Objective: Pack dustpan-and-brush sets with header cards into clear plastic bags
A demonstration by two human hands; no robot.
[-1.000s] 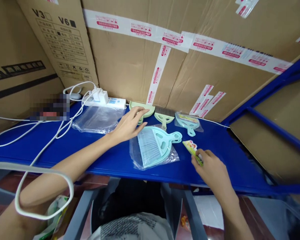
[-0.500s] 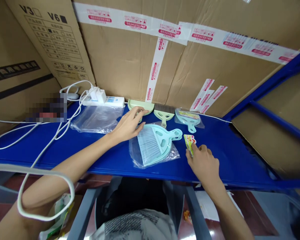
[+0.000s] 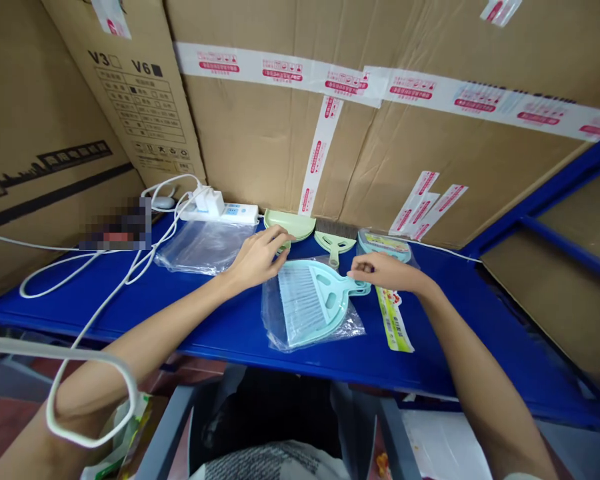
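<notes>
A light-blue dustpan [image 3: 341, 308] lies on a clear plastic bag [image 3: 275, 327], with a matching brush [image 3: 303, 300] nested in it. My right hand [image 3: 380, 272] is at its handle end, fingers curled and closed against the handles. My left hand [image 3: 260, 257] hovers at the dustpan's upper left corner, fingers bent and thumb apart, partly covering a green dustpan's handle. Beside the handles, below my right hand, a yellow-green printed card [image 3: 396, 323] lies flat.
At the back stand a green dustpan [image 3: 295, 225], a green brush [image 3: 336, 241] and a bagged blue set [image 3: 387, 245]. Clear bags [image 3: 205, 247] lie left, near a power strip [image 3: 240, 213] and white cables [image 3: 153, 247]. Cardboard [image 3: 260, 133] walls the blue table [image 3: 220, 320].
My right hand has let go of the printed card and moved up and left to the blue handles. The card now lies flat. My left hand has barely moved; the view has shifted slightly.
</notes>
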